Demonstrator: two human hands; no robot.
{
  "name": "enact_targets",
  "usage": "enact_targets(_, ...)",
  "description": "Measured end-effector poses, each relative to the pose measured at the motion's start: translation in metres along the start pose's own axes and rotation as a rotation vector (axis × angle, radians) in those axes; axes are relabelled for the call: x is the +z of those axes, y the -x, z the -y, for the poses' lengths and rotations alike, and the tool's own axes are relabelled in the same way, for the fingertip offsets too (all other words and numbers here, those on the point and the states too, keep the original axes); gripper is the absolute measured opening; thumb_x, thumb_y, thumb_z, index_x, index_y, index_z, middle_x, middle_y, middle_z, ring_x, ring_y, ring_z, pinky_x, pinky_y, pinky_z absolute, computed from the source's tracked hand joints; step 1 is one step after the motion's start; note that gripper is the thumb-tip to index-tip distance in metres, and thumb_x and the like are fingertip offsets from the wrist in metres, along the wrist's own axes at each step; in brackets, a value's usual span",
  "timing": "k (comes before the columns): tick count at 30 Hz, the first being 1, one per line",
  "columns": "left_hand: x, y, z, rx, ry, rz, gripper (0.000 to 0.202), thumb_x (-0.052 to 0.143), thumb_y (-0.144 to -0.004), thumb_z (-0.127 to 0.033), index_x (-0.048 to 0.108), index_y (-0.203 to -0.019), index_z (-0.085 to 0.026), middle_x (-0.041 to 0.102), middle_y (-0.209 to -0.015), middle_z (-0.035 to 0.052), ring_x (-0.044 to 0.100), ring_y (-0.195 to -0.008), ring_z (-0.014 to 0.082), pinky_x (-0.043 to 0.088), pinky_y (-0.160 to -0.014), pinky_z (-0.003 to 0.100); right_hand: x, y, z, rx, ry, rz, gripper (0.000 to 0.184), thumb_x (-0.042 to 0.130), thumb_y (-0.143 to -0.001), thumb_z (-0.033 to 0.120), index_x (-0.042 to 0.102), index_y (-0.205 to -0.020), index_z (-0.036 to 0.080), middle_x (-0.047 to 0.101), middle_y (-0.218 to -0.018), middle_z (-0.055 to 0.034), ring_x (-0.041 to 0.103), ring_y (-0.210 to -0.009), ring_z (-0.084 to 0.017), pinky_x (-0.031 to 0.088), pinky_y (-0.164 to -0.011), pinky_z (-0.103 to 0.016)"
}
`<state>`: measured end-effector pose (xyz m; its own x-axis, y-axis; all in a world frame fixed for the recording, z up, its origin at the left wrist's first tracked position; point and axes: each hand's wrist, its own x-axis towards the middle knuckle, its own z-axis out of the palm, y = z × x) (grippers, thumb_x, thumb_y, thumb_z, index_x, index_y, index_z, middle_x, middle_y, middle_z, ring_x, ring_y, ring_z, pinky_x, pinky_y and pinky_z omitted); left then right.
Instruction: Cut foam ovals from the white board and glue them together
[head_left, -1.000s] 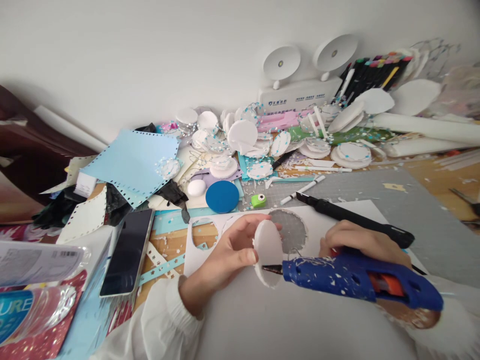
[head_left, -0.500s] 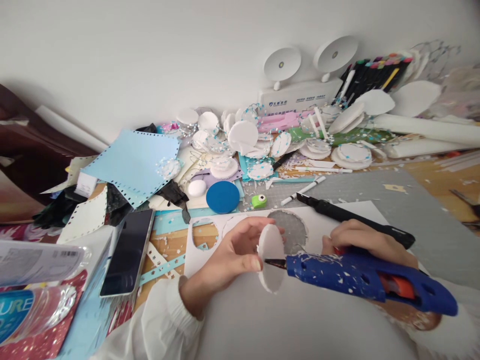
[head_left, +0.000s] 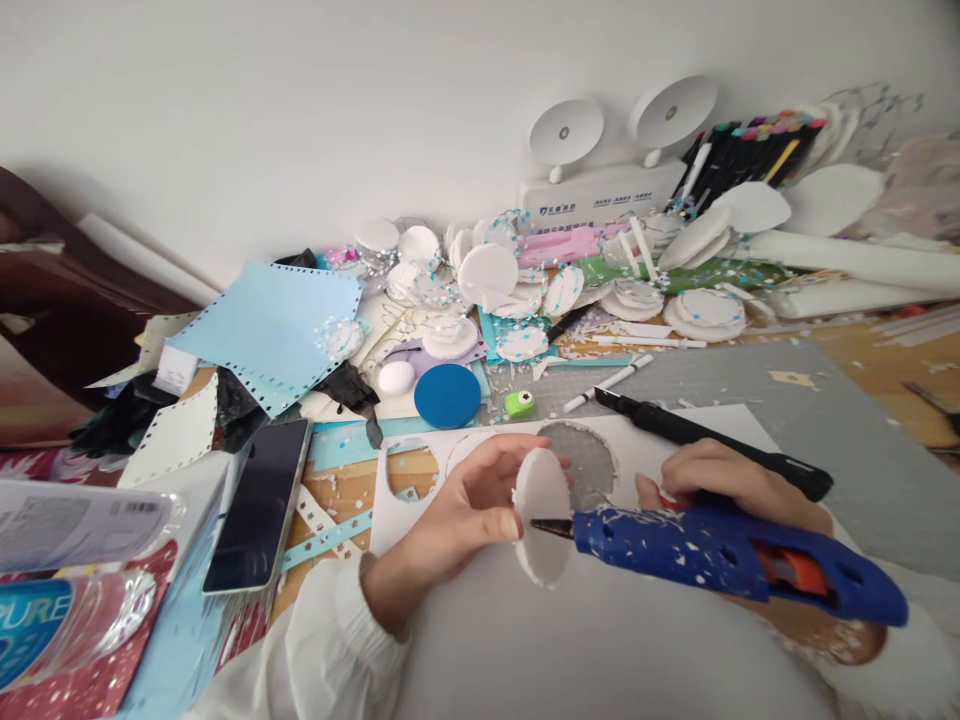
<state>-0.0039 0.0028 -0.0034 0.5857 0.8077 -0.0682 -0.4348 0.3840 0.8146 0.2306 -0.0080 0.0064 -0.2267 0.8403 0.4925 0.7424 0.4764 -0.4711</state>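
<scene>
Pinched by its edge in my left hand [head_left: 476, 500] is a white foam disc [head_left: 546, 560], held upright on its rim. My right hand [head_left: 739, 487] grips a blue hot glue gun [head_left: 675, 548], lying sideways with bits of white stuck to its barrel. The dark nozzle points left and appears to touch the disc's face, or to sit just in front of it. Under the hands lies a white sheet [head_left: 409, 512] with round holes cut in it. The handle of the glue gun is mostly hidden behind its body.
A black utility knife [head_left: 712, 435] lies beyond my right hand on the grey cutting mat [head_left: 847, 420]. Ahead are a blue disc [head_left: 448, 396], a green craft punch [head_left: 519, 404] and a pile of white discs [head_left: 487, 275]. A phone [head_left: 259, 505] rests at left.
The glue gun has shifted very slightly left, and a finger of my right hand has moved a little at the trigger side. My left hand and the disc look almost unmoved.
</scene>
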Motion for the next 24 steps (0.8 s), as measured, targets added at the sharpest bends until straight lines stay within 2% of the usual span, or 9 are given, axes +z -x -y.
enact_targets(2, 0.0, 0.0, -0.001, 0.001, -0.005, -0.011, 0.065, 0.082, -0.065, -0.05, 0.058, -0.121, -0.025, 0.062, -0.125, 0.0129, 0.057, -0.116, 0.0339, 0.047, -0.089, 0.04, 0.0, -0.001, -0.006, -0.071, -0.012, -0.04, 0.023, 0.057, -0.078, 0.021, 0.05, -0.056, 0.025, 0.054, -0.056, 0.0037, 0.055, -0.043, -0.013, 0.045, -0.044, -0.024)
enact_targets(5, 0.001, 0.002, -0.002, 0.007, 0.009, -0.018, 0.067, 0.081, -0.066, -0.052, 0.057, -0.123, -0.025, 0.06, -0.129, 0.014, 0.057, -0.117, 0.0346, 0.048, -0.089, 0.04, 0.0, -0.004, -0.012, -0.135, -0.012, -0.024, 0.022, 0.059, -0.077, 0.021, 0.051, -0.057, 0.025, 0.055, -0.054, 0.0041, 0.057, -0.043, -0.012, 0.046, -0.043, -0.021)
enact_targets(9, -0.001, 0.003, -0.002, 0.031, 0.04, -0.023, 0.067, 0.078, -0.068, -0.054, 0.056, -0.125, -0.025, 0.058, -0.131, 0.0143, 0.057, -0.118, 0.0348, 0.048, -0.091, 0.043, 0.0, -0.009, -0.011, -0.183, -0.011, -0.012, 0.025, 0.059, -0.076, 0.021, 0.049, -0.053, 0.024, 0.052, -0.049, 0.0062, 0.052, -0.036, -0.009, 0.04, -0.036, -0.018)
enact_targets(15, -0.001, 0.002, -0.001, 0.054, 0.084, -0.047, 0.066, 0.076, -0.071, -0.055, 0.055, -0.126, -0.025, 0.058, -0.131, 0.0144, 0.056, -0.12, 0.035, 0.046, -0.096, 0.046, -0.002, -0.009, 0.002, -0.155, -0.015, -0.028, 0.026, 0.056, -0.082, 0.025, 0.048, -0.057, 0.023, 0.052, -0.051, 0.0051, 0.052, -0.038, -0.009, 0.04, -0.038, -0.019)
enact_targets(19, -0.001, 0.001, -0.001, 0.068, 0.173, -0.072, 0.062, 0.075, -0.073, -0.053, 0.056, -0.125, -0.025, 0.059, -0.131, 0.014, 0.055, -0.121, 0.0342, 0.042, -0.101, 0.048, -0.001, -0.006, 0.005, -0.153, -0.089, -0.065, 0.02, 0.062, -0.08, 0.023, 0.05, -0.064, 0.024, 0.053, -0.053, 0.0067, 0.051, -0.038, -0.009, 0.038, -0.038, -0.02)
enact_targets(22, -0.003, -0.001, -0.003, 0.064, 0.292, -0.106, 0.065, 0.073, -0.074, -0.055, 0.054, -0.128, -0.025, 0.059, -0.132, 0.0128, 0.053, -0.124, 0.0338, 0.04, -0.104, 0.049, 0.0, -0.007, 0.005, -0.092, -0.225, -0.105, 0.016, 0.066, -0.074, 0.018, 0.052, -0.076, 0.025, 0.055, -0.061, 0.0066, 0.054, -0.046, -0.011, 0.043, -0.045, -0.021)
enact_targets(24, -0.007, -0.002, -0.005, 0.069, 0.387, -0.14, 0.067, 0.07, -0.075, -0.059, 0.053, -0.131, -0.026, 0.061, -0.129, 0.0111, 0.054, -0.124, 0.0324, 0.04, -0.105, 0.048, -0.002, -0.01, 0.002, 0.018, -0.264, -0.196, 0.017, 0.067, -0.071, 0.021, 0.053, -0.078, 0.026, 0.058, -0.065, 0.0049, 0.057, -0.052, -0.013, 0.046, -0.048, -0.024)
